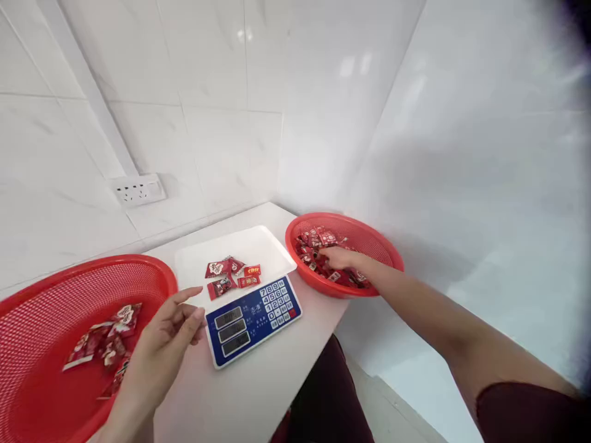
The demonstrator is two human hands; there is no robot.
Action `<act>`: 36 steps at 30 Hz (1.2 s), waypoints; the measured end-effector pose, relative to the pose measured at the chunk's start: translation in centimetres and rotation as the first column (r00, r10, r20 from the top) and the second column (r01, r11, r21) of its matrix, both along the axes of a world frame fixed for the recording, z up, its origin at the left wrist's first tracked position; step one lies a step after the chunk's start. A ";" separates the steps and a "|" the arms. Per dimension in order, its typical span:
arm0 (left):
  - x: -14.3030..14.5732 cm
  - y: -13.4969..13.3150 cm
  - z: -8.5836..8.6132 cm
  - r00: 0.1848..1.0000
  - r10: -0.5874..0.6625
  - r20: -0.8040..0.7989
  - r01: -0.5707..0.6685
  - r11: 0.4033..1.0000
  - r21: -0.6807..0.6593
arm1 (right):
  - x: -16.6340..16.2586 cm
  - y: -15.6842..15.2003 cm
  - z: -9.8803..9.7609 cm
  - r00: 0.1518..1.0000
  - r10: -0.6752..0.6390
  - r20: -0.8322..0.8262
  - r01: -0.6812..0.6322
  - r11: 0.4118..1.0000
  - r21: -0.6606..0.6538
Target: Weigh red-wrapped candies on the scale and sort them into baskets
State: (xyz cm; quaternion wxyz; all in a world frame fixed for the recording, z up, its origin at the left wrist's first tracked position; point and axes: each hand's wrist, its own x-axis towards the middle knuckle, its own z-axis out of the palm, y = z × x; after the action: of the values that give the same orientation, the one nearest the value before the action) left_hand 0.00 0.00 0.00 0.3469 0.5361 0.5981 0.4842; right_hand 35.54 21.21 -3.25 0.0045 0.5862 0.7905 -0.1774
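Observation:
My right hand [339, 258] reaches into the right red basket [390, 249], its fingers down among many small red wrapped candies [327, 237]. The fingertips are partly hidden there, so I cannot make out whether they grip one. My left hand [170, 335] hovers at the left edge of the digital scale [253, 323], thumb and index finger apart, holding nothing. On the scale's white tray [252, 246] lie several red candy packets [221, 287], some larger than others. The left red basket [152, 277] holds several more red packets [104, 344], part of it behind my left hand and forearm.
The scale and baskets stand on a white table [295, 354] in a corner. Tiled wall [217, 154] rises behind it, with a power socket [138, 189] at left. A smooth white panel [462, 184] closes the right side. The table's front edge runs above my dark-clothed leg [335, 394].

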 end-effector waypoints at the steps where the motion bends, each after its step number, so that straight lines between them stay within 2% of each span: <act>1: 0.0 0.0 -0.1 1.000 -0.001 0.005 0.001 1.000 -0.001 | 0.2 0.2 0.4 1.000 -0.015 -0.012 0.015 1.000 0.023; 7: -0.1 0.0 -0.3 0.999 -0.033 0.024 0.033 0.999 0.003 | 0.5 0.4 2.8 0.990 -0.128 -0.055 0.136 0.977 0.162; 15: 0.0 -0.4 0.4 0.998 -0.034 0.054 0.032 0.998 0.049 | -0.9 -0.1 4.5 0.965 -0.261 -0.036 0.258 0.914 0.314; 17: -0.1 -0.5 0.5 0.998 -0.033 0.053 0.030 0.998 0.050 | -1.9 -0.3 5.1 0.966 -0.246 -0.079 0.258 0.900 0.352; 21: -0.1 -0.6 0.4 0.998 -0.034 0.058 0.031 0.998 0.049 | -5.3 -0.9 6.1 0.979 -0.119 -0.168 0.175 0.912 0.372; 25: 0.0 -0.7 0.5 0.997 -0.051 0.063 0.048 0.997 0.058 | -9.9 -1.1 5.8 0.976 -0.008 -0.218 0.084 0.937 0.340; 30: 0.1 -1.0 0.8 0.997 -0.047 0.057 0.043 0.996 0.077 | -15.1 0.0 4.6 0.971 0.029 -0.238 0.046 0.953 0.301; 33: 0.0 -1.2 1.3 0.997 -0.026 0.070 0.020 0.996 0.084 | -16.3 0.4 4.0 0.973 0.022 -0.231 0.049 0.953 0.299; 36: -0.1 -1.4 1.7 0.996 -0.003 0.085 -0.005 0.995 0.101 | -15.8 0.0 3.5 0.974 0.020 -0.226 0.051 0.950 0.307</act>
State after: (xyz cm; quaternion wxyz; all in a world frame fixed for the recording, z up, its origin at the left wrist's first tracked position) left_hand -0.10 -1.35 1.66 0.3442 0.5317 0.5579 0.5362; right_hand 19.69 21.17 0.23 -0.1790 0.5618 0.7992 -0.1165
